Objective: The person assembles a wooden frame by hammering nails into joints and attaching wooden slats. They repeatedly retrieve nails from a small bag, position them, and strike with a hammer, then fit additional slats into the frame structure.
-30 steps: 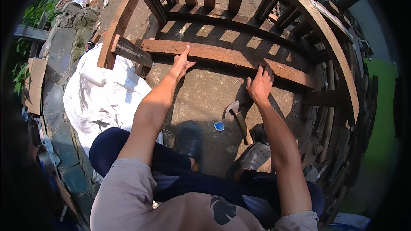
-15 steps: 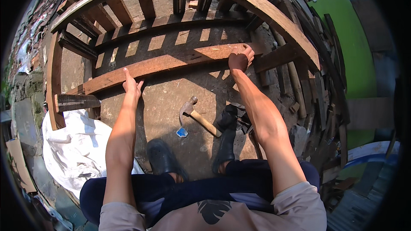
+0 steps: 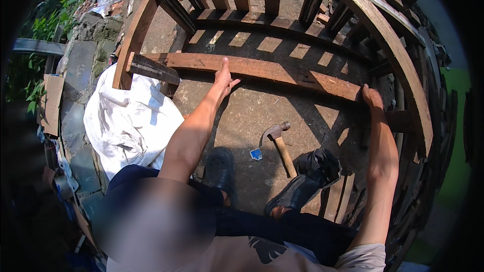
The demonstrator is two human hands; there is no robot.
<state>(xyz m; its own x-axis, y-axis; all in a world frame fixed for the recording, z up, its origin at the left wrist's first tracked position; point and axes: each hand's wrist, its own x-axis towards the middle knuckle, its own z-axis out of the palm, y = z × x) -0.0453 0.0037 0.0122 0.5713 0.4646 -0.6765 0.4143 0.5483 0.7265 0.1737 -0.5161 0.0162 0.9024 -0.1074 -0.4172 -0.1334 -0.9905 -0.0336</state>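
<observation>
A long brown wooden board [image 3: 282, 73] lies crosswise inside a slatted wooden frame [image 3: 390, 25]. My left hand [image 3: 225, 78] grips the board left of its middle, thumb over the upper face and fingers along the near edge. My right hand [image 3: 373, 98] is closed round the board's right end, its fingers partly hidden. At the left, a dark wooden crosspiece [image 3: 154, 68] juts from the frame's upright close to the board. On the ground before me lies a claw hammer [image 3: 285, 148] with a wooden handle, beside a small blue-and-white packet [image 3: 256, 154].
White cloth or sacking [image 3: 121, 121] is heaped at the left, under the frame's corner. A crumpled black plastic bag [image 3: 320, 166] lies by my right shoe [image 3: 297, 191]. Scrap wood is piled along the right, and a low stone wall [image 3: 83, 70] runs along the left.
The view has swung left, so the scene sits farther right. My right hand has shifted from the board's top to its right end. My left hand keeps its grip.
</observation>
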